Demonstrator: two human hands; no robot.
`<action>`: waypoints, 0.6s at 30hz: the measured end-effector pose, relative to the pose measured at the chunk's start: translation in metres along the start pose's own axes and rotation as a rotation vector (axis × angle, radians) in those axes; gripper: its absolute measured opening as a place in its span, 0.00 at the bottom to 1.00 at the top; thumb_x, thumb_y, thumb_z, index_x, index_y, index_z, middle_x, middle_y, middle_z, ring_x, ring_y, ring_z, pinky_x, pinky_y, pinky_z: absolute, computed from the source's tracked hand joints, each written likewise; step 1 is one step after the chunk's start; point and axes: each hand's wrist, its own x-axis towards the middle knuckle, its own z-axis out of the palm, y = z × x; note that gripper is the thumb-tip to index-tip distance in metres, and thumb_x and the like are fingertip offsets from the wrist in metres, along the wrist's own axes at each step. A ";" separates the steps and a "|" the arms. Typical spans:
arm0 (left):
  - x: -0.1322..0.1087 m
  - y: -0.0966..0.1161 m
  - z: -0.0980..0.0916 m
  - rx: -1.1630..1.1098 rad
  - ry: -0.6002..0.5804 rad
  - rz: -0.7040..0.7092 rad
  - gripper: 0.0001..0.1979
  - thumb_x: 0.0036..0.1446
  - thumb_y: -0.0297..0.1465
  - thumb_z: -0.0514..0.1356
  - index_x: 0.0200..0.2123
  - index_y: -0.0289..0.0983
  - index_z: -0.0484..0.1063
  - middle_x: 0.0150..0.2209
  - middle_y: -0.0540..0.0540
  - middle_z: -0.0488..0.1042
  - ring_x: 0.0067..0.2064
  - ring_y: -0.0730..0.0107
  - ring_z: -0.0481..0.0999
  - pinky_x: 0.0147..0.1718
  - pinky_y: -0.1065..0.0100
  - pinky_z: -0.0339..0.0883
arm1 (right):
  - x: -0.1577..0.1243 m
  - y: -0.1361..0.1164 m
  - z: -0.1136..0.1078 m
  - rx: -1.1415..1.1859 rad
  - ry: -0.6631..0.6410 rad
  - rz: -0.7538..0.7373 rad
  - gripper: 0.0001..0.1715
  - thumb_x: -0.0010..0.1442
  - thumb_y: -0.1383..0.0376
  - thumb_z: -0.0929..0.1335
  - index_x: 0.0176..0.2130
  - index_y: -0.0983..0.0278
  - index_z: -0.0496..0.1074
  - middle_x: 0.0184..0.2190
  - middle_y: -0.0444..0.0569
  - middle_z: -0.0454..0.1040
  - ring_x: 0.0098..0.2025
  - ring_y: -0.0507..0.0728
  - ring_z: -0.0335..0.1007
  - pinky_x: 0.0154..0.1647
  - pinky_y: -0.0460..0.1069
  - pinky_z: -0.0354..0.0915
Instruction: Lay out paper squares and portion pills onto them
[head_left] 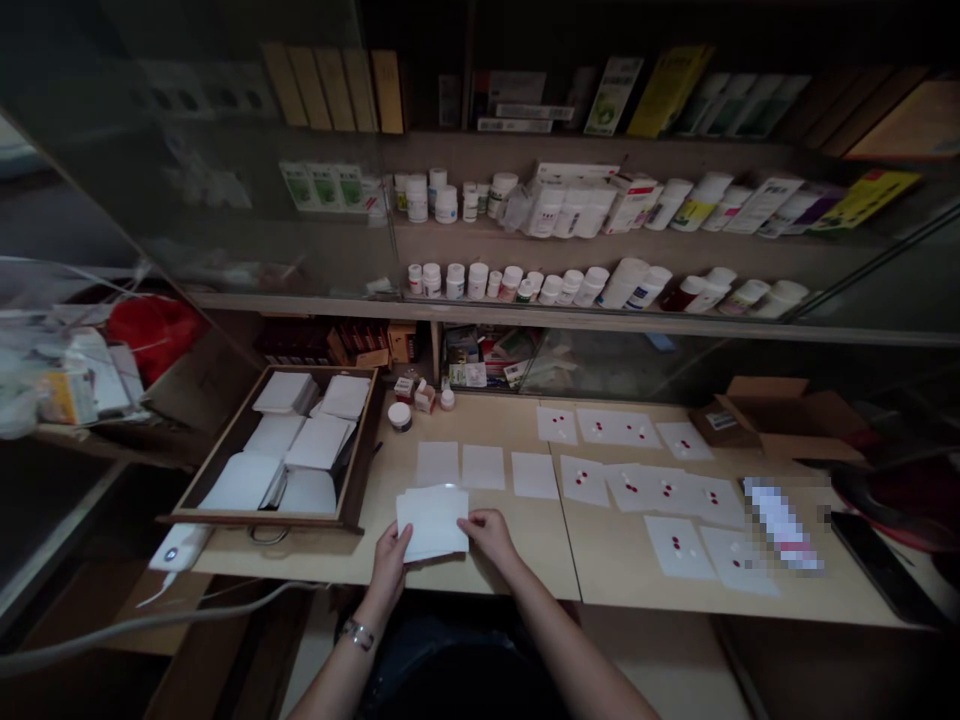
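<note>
Both hands hold a small stack of white paper sheets [433, 525] above the front of the tabletop. My left hand [388, 562] grips its left edge, thumb on top. At the right edge, the fingers of my right hand [489, 535] pinch the paper. Just beyond the stack lie single blank sheets: a left one [437, 464], a middle one [483, 467] and a right one [535, 475]. Farther right, several sheets bear small red and white pills, among them a near sheet [679, 560] and a back sheet [684, 441].
An open wooden drawer [350, 519] of paper stacks rests at left. Small bottles, including a white-lidded jar [400, 417], stand behind. At right are an open cardboard box [795, 415], a blurred-out item [784, 525] and a dark phone-like slab [874, 565]. Glass-fronted shelves [525, 315] hold medicine bottles.
</note>
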 end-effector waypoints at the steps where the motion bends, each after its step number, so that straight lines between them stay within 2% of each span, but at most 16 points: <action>1: 0.000 0.001 -0.007 -0.007 0.050 0.030 0.32 0.35 0.44 0.72 0.41 0.30 0.74 0.38 0.36 0.79 0.37 0.56 0.79 0.36 0.63 0.74 | -0.002 0.001 0.001 -0.013 -0.008 0.001 0.23 0.46 0.50 0.70 0.15 0.65 0.69 0.14 0.45 0.67 0.19 0.52 0.62 0.22 0.46 0.57; 5: -0.001 0.012 -0.031 -0.042 0.263 0.185 0.26 0.39 0.43 0.70 0.39 0.32 0.74 0.39 0.39 0.79 0.41 0.57 0.79 0.44 0.60 0.72 | -0.007 0.007 0.005 -0.078 0.003 0.035 0.23 0.46 0.50 0.69 0.14 0.63 0.65 0.11 0.44 0.64 0.17 0.52 0.60 0.20 0.46 0.56; 8: -0.003 0.020 -0.034 -0.076 0.324 0.246 0.22 0.43 0.42 0.69 0.38 0.33 0.74 0.38 0.40 0.79 0.41 0.58 0.79 0.47 0.58 0.71 | -0.006 0.011 0.010 -0.153 0.050 0.037 0.19 0.45 0.54 0.69 0.14 0.62 0.64 0.11 0.42 0.64 0.18 0.52 0.60 0.21 0.46 0.54; 11: -0.007 0.021 -0.024 -0.074 0.306 0.266 0.22 0.43 0.41 0.69 0.38 0.34 0.74 0.39 0.40 0.79 0.41 0.58 0.79 0.45 0.59 0.71 | -0.004 0.012 0.016 -0.259 0.131 0.030 0.15 0.45 0.59 0.69 0.14 0.62 0.65 0.14 0.43 0.66 0.21 0.53 0.61 0.23 0.46 0.51; 14: -0.013 0.015 -0.013 -0.049 0.271 0.250 0.22 0.42 0.42 0.69 0.38 0.33 0.74 0.38 0.40 0.79 0.40 0.58 0.79 0.43 0.60 0.72 | -0.004 0.007 0.019 -0.526 0.207 0.027 0.11 0.47 0.63 0.68 0.17 0.61 0.68 0.18 0.47 0.71 0.24 0.54 0.64 0.24 0.46 0.48; 16: -0.018 0.010 -0.007 -0.035 0.234 0.239 0.23 0.41 0.43 0.69 0.37 0.32 0.75 0.38 0.39 0.79 0.39 0.58 0.79 0.41 0.61 0.72 | -0.004 0.004 0.019 -0.710 0.205 0.024 0.10 0.50 0.62 0.68 0.19 0.61 0.70 0.21 0.49 0.74 0.25 0.55 0.66 0.25 0.47 0.48; 18: -0.022 0.005 -0.003 -0.036 0.199 0.230 0.25 0.41 0.43 0.69 0.38 0.32 0.75 0.37 0.39 0.79 0.39 0.59 0.79 0.40 0.62 0.72 | -0.005 0.001 0.017 -0.799 0.179 0.026 0.10 0.51 0.61 0.68 0.21 0.61 0.70 0.23 0.50 0.75 0.26 0.55 0.67 0.26 0.47 0.47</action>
